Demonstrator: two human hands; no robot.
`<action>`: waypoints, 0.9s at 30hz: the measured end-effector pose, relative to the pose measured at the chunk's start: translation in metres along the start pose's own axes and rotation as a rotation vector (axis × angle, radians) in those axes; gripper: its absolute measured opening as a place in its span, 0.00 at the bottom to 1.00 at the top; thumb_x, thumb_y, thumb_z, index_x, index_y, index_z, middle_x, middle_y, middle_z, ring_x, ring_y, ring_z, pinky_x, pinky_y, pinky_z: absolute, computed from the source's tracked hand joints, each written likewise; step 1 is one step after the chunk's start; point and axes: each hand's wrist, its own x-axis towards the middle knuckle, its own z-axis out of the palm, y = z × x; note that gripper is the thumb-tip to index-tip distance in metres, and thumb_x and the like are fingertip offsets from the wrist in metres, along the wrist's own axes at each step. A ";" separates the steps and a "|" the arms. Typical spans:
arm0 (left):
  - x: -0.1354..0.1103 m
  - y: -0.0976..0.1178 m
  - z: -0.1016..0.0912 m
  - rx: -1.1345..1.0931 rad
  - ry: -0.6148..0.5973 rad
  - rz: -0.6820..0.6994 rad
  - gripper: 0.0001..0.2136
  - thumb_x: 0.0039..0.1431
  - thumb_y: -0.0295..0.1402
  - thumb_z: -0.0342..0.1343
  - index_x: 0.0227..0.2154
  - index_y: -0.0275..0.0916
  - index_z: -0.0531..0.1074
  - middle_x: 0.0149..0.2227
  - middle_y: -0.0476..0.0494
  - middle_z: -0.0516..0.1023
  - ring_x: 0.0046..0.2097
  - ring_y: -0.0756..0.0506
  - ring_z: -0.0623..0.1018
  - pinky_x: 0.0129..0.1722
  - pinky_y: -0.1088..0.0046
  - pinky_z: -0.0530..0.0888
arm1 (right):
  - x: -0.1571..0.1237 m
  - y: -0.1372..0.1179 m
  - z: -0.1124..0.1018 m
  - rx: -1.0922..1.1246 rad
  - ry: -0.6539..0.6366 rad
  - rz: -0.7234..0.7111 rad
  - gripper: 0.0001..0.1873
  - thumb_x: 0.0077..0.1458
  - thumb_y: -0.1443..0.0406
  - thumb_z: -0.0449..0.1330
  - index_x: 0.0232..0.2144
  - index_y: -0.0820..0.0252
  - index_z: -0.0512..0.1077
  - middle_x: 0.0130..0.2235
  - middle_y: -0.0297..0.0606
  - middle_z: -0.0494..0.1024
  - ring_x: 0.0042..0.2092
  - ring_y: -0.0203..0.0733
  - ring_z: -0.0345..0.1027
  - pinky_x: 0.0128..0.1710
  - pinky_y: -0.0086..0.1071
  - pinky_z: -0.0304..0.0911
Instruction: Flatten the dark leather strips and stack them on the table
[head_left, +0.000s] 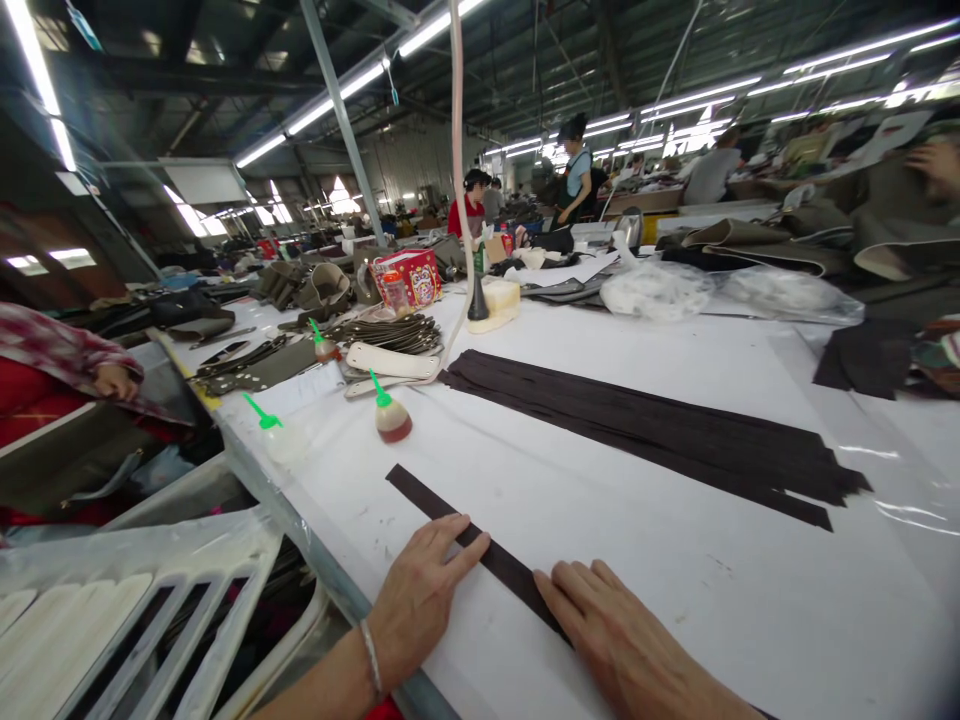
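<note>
A long, narrow dark brown strip (517,577) lies slantwise on the white table in front of me. My left hand (420,590), with a bracelet at the wrist, is closed on its middle part, thumb and fingertips pressed together at the strip. Farther down the strip my right hand (600,620) is closed with its thumb and bent fingers at the edge; its palm hides the near part. Beyond both hands, a stack of similar dark strips (645,425) is spread across the table. A squeeze bottle with a green nozzle (394,422) and amber liquid stands past the strip's far end.
Two more green-nozzled bottles, one whitish (277,435) and one amber (326,348), stand to the left. Behind them are stacked olive pieces (390,333) and a red box (407,277). A white slatted rack (150,620) is beside the table's left edge (300,540). Co-workers sit and stand around.
</note>
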 end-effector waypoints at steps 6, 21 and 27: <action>-0.005 0.018 -0.002 0.006 0.087 0.049 0.19 0.59 0.19 0.43 0.50 0.36 0.70 0.51 0.35 0.69 0.52 0.40 0.69 0.48 0.58 0.74 | 0.002 0.003 0.006 0.085 -0.038 0.106 0.25 0.48 0.82 0.48 0.45 0.61 0.67 0.36 0.38 0.68 0.36 0.44 0.60 0.39 0.38 0.53; 0.001 0.047 0.002 -0.026 0.128 0.183 0.16 0.66 0.28 0.41 0.50 0.35 0.70 0.44 0.40 0.77 0.44 0.42 0.75 0.42 0.64 0.76 | -0.018 0.002 0.008 0.067 -0.047 0.213 0.26 0.51 0.79 0.44 0.49 0.60 0.66 0.42 0.44 0.73 0.38 0.44 0.69 0.36 0.35 0.64; -0.006 0.041 0.002 -0.040 0.081 0.183 0.17 0.66 0.29 0.40 0.52 0.36 0.69 0.46 0.39 0.76 0.45 0.41 0.75 0.42 0.62 0.76 | -0.014 0.017 -0.026 0.447 -0.166 0.382 0.15 0.65 0.68 0.42 0.44 0.54 0.68 0.41 0.38 0.71 0.40 0.40 0.68 0.40 0.33 0.64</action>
